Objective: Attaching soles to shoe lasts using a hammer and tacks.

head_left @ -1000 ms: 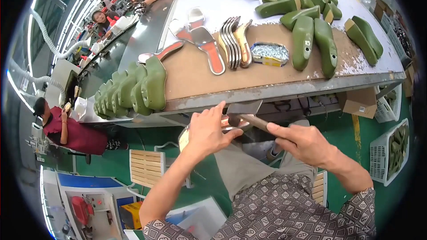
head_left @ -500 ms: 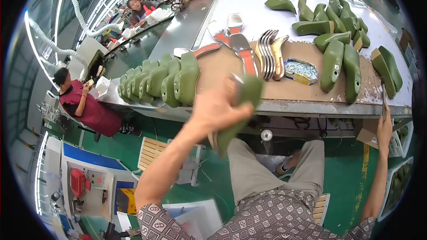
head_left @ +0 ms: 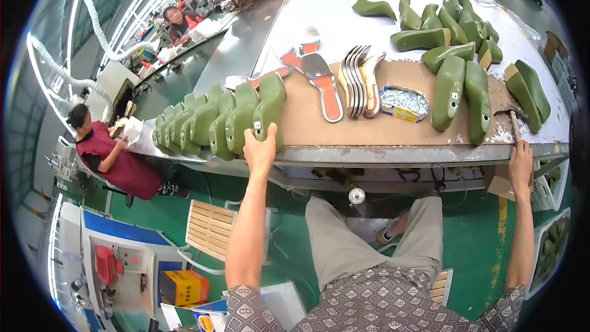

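Observation:
My left hand (head_left: 260, 149) grips the heel end of a green shoe last (head_left: 270, 104), which stands at the right end of a row of several similar lasts (head_left: 218, 117) along the table's front edge. Over at the right edge, my right hand (head_left: 521, 163) is closed round the handle of a hammer (head_left: 515, 126), its head resting by a pair of green lasts (head_left: 533, 95). Between the hands lie insoles with orange patches (head_left: 330, 97), a stack of curved insoles (head_left: 354, 83) and an opened box of small metal tacks (head_left: 404, 104).
More green lasts (head_left: 453, 37) lie scattered over the right side of the white table. A co-worker in dark red (head_left: 126, 163) sits at the left; others work farther back. Below the table are a metal post (head_left: 356, 196), a slatted chair (head_left: 209, 229) and baskets of lasts (head_left: 551, 249).
My left hand has moved left and away from me, setting the carried last at the row's right end. The hammer head now shows, lying on the table edge with my right hand still round its handle.

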`<action>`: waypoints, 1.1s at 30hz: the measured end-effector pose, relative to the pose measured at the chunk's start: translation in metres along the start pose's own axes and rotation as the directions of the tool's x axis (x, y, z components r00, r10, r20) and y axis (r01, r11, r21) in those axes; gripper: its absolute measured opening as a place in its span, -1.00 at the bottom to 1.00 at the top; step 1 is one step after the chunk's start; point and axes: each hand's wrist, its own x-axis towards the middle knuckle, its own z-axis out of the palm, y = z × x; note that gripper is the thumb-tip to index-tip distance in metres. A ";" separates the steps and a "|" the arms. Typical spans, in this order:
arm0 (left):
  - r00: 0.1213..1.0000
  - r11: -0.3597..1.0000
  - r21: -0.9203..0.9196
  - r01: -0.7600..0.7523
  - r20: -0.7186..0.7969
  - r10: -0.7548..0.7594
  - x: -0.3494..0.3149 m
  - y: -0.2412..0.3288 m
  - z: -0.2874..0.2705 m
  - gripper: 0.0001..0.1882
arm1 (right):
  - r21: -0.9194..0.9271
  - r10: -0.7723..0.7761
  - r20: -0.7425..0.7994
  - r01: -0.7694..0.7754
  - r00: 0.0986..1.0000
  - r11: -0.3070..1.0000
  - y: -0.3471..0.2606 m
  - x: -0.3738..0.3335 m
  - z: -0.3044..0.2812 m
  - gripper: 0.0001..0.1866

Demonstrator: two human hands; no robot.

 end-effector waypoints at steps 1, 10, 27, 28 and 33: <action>1.000 0.999 0.041 -0.006 0.029 0.004 0.006 -0.001 -0.001 -0.33 | 0.004 -0.008 0.005 0.008 1.000 1.000 -0.001 0.001 0.000 -0.52; 0.946 0.922 0.212 -0.325 0.086 0.314 0.022 0.014 0.003 -0.39 | -0.022 0.043 0.048 -0.042 0.998 0.999 -0.010 0.001 -0.013 -0.53; 0.852 0.860 -0.047 -0.509 0.113 0.510 0.010 0.085 0.168 -0.38 | 0.049 -0.004 -0.056 0.007 0.998 0.999 -0.058 0.011 -0.036 -0.56; 0.874 0.876 0.060 -0.479 0.120 0.470 0.016 0.074 0.167 -0.34 | 0.031 0.010 -0.040 -0.009 0.999 0.999 -0.056 0.011 -0.041 -0.56; 0.915 0.892 -0.331 -0.307 0.154 0.372 0.062 0.036 0.157 -0.31 | 0.249 0.135 -0.109 -0.104 0.985 0.963 -0.070 0.026 -0.050 -0.47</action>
